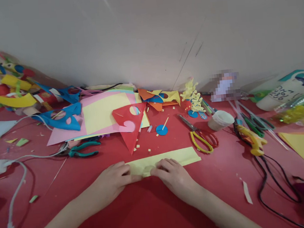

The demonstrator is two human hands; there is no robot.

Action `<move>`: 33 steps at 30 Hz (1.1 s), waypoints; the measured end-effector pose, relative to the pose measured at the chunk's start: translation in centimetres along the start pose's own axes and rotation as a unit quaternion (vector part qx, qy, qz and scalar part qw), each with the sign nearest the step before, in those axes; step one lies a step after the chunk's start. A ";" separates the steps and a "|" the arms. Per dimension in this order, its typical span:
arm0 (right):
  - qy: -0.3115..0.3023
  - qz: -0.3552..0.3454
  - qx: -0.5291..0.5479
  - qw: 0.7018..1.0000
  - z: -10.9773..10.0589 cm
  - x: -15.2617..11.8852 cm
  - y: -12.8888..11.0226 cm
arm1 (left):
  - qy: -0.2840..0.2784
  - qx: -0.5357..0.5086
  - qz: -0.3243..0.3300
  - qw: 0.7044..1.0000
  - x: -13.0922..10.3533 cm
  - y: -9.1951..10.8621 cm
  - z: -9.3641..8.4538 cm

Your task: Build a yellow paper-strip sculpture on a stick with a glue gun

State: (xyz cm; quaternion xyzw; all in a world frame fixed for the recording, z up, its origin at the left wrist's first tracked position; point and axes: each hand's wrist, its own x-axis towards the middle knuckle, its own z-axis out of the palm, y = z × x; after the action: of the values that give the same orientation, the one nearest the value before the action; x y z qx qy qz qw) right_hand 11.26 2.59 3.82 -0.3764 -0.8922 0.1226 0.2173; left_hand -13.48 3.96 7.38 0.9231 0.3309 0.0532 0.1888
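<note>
A long pale-yellow paper strip [185,156] lies flat on the red table in front of me, with a narrow folded band along its near edge. My left hand [117,178] grips the strip's left part, fingers curled over it and thumb at the near edge. Close by, my right hand [172,176] bends its fingers onto the middle of the strip, pinching the near edge. The hands cover parts of the strip's left end and fold. Just beyond it are a red paper cutout [129,128] and yellow-and-red-handled scissors [199,134].
Teal-handled pliers [84,149] lie left, near a white cable [25,169]. Stacked paper sheets [101,115] and a blue disc [161,130] are behind. To the right stand a paper cup [220,120], a yellow glue gun [252,140] with black cord, and a white bottle [274,98].
</note>
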 end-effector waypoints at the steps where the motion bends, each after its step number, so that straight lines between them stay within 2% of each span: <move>1: -0.003 -0.019 -0.024 1.000 0.1 -0.1 0.1 | -0.001 0.012 0.009 1.000 0.0 -0.1 0.0; 6: -0.006 -0.054 -0.065 0.996 0.1 -0.3 0.3 | -0.003 0.021 0.029 0.999 0.2 -0.3 0.0; 16: -0.081 -0.059 -0.055 0.993 -1.6 -1.2 0.6 | 0.005 0.049 0.036 0.998 -0.3 -0.2 0.0; 19: -0.075 -0.056 -0.051 0.994 -1.8 -1.8 1.0 | 0.012 0.030 0.019 0.999 -1.1 -0.4 -0.3; 26: -0.019 -0.044 -0.006 0.999 -1.4 -2.8 1.8 | 0.063 -0.117 -0.033 0.991 -2.9 -1.0 -0.3; 30: 0.018 -0.042 -0.008 0.999 -1.6 -1.7 0.6 | 0.081 -0.139 -0.044 0.986 -3.0 -1.5 0.3; 33: 0.001 -0.050 0.024 0.998 -1.2 -0.1 -1.0 | 0.086 -0.137 -0.034 0.986 -2.9 -1.7 0.4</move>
State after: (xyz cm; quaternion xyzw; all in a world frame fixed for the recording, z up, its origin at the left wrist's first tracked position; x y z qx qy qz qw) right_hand 11.33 1.90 5.25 -0.3266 -0.9065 0.1326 0.2326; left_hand -16.61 3.21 6.42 0.8686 0.3664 0.1714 0.2863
